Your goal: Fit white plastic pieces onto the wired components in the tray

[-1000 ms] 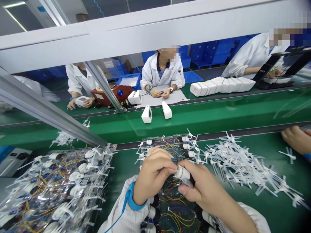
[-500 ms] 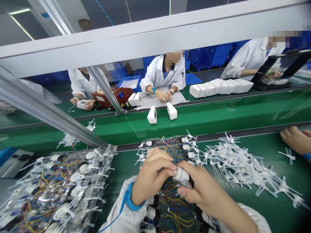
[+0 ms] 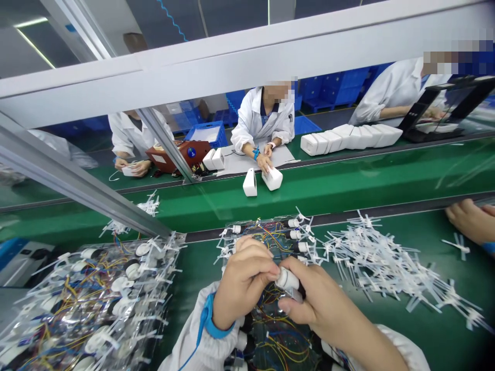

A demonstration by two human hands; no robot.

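Both my hands meet over a clear tray [image 3: 266, 335] of wired parts at the bottom middle. My right hand [image 3: 313, 301] is closed round a small white cylinder part [image 3: 286, 279] with a black body. My left hand [image 3: 243, 281] is curled, its fingertips pinching at the cylinder's left end. Coloured wires run under both hands. A blue wrist strap [image 3: 207, 319] is on my left wrist.
A heap of white plastic ties [image 3: 382, 263] lies right of my hands. A second tray of wired parts [image 3: 85, 304] is at the left. Beyond, two white housings [image 3: 263, 180] ride a green conveyor [image 3: 348, 180]; a co-worker's hand touches one. Another person's hand [image 3: 469, 219] rests far right.
My hands stay together on the cylinder, barely shifting. The two white housings have moved right along the conveyor, and the co-worker opposite has reached out to the right one.
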